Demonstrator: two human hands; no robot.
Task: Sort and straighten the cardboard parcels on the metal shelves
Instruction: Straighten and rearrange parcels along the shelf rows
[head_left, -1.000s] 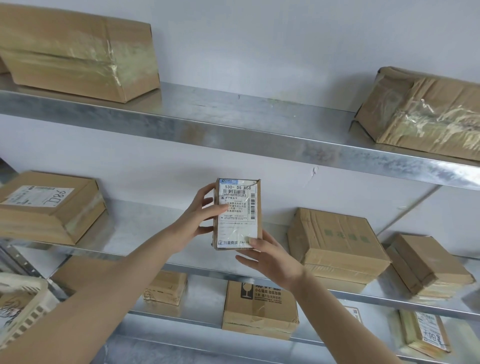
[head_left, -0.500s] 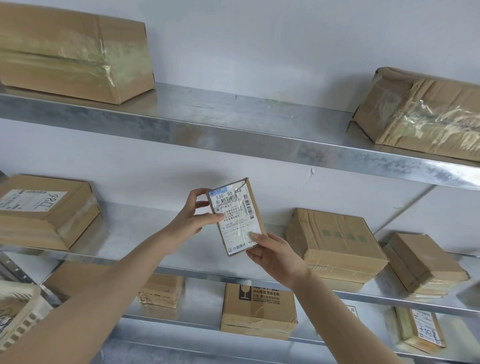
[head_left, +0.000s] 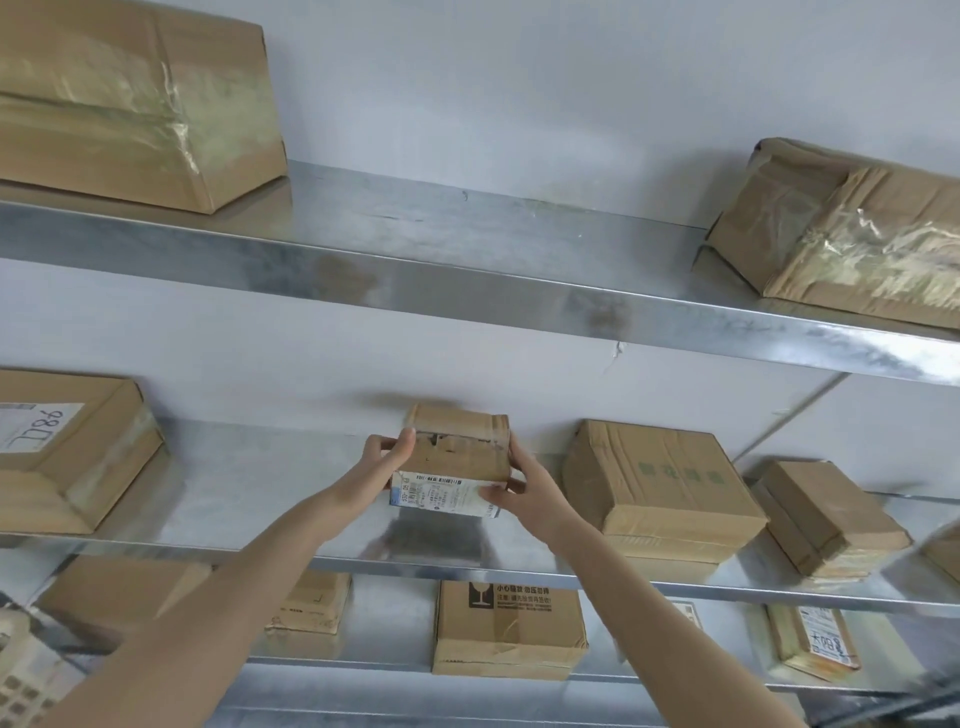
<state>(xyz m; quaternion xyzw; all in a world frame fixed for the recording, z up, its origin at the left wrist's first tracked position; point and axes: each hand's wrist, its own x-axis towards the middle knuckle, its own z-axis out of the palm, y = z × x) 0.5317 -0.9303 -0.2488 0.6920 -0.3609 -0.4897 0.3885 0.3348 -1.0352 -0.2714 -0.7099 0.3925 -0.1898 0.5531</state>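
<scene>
The small parcel (head_left: 457, 457) was held over the middle shelf (head_left: 249, 483), seemingly just clear of its surface, above the open stretch left of the large taped box (head_left: 660, 483). It was gripped at both ends. The left hand (head_left: 387, 457) was curled round the left end, and the right hand (head_left: 524, 483) round the right end, with its thumb laid across the printed label (head_left: 441, 496). This two-ended grip was judged to serve squaring the parcel to the shelf's front edge before it was set down, with the gap beside the taped box taken as its slot. The label face was turned toward the shelf's front and tipped downward, and a plain brown face was turned upward. The long axis appeared to run along the shelf, side to side.
</scene>
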